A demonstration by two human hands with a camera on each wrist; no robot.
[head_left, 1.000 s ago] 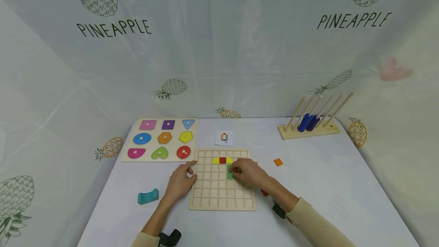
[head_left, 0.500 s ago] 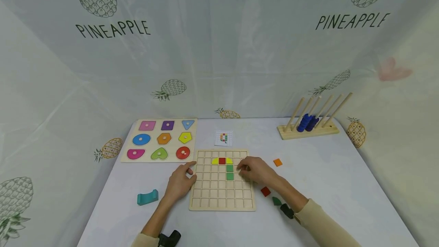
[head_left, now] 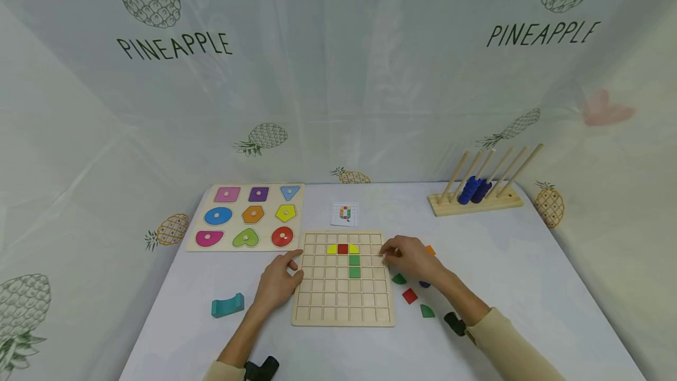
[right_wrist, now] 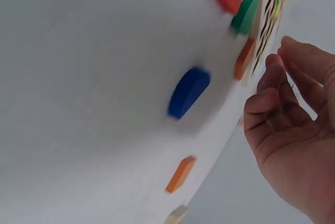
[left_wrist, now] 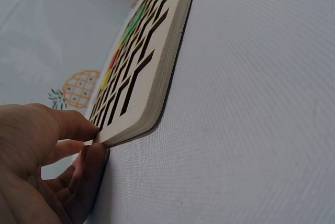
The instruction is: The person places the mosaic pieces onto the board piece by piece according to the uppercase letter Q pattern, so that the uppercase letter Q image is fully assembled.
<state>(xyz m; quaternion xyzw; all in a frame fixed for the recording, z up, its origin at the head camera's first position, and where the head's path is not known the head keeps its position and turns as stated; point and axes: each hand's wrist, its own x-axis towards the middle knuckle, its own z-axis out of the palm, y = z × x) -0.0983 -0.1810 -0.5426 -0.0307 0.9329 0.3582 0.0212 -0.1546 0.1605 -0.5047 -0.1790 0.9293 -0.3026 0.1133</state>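
A wooden grid board [head_left: 328, 301] lies flat on the white table. Two yellow pieces and a red square tile [head_left: 342, 249] form a row in its cells, with two green tiles [head_left: 354, 266] below the right end. My left hand [head_left: 277, 280] touches the board's left edge with index finger and thumb spread apart. Just off the right edge is my right hand [head_left: 415, 258], fingers loosely bent and nothing visible in them. In the right wrist view an orange tile [right_wrist: 244, 59] lies by the fingertips, beside the board; a blue half-round piece [right_wrist: 188, 92] sits farther out.
Right of the board lie a red tile [head_left: 409, 296], a green piece [head_left: 399, 279] and a green quarter-round [head_left: 427, 311]. A picture card [head_left: 337, 221] and a shape puzzle [head_left: 237, 201] are behind. A peg stand [head_left: 444, 207] occupies the back right, a teal block [head_left: 227, 306] the left.
My right hand has let go of the lower green tile area and moved right, off the board, uncovering both green tiles. The left hand has stayed at the board's edge.
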